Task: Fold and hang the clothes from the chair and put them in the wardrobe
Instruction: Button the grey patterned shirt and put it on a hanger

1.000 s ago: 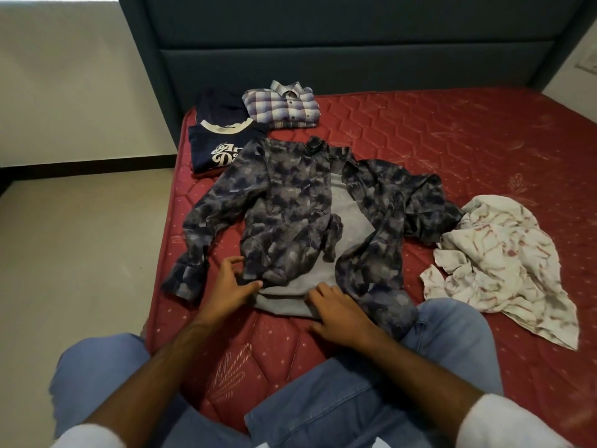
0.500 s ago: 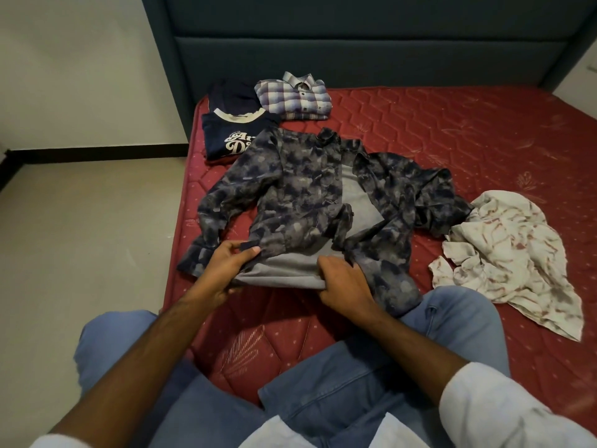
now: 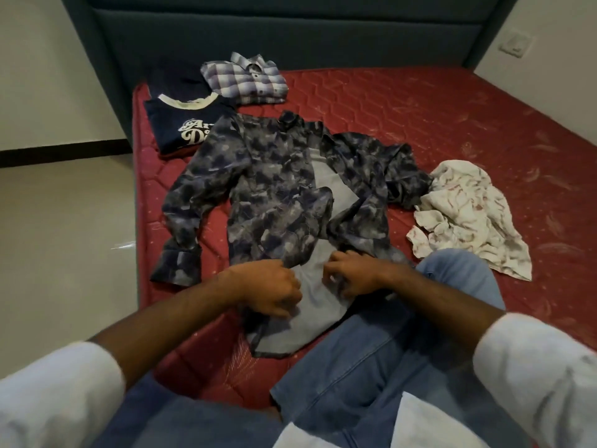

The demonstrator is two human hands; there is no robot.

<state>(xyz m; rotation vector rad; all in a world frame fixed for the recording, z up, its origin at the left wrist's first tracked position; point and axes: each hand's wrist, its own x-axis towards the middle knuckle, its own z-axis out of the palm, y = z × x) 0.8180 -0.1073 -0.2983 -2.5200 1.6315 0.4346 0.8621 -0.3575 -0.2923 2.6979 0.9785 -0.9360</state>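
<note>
Camouflage shirt (image 3: 274,189) lies collar-away, long axis running from both hands; left hand (image 3: 268,287) and right hand (image 3: 352,274) fingers grip its near hem.

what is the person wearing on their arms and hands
Both forearms are bare below white sleeves pushed up toward the elbows: the left sleeve and the right sleeve. The left hand and right hand are bare, with no gloves, rings or watch visible. Blue jeans cover the legs.
</note>
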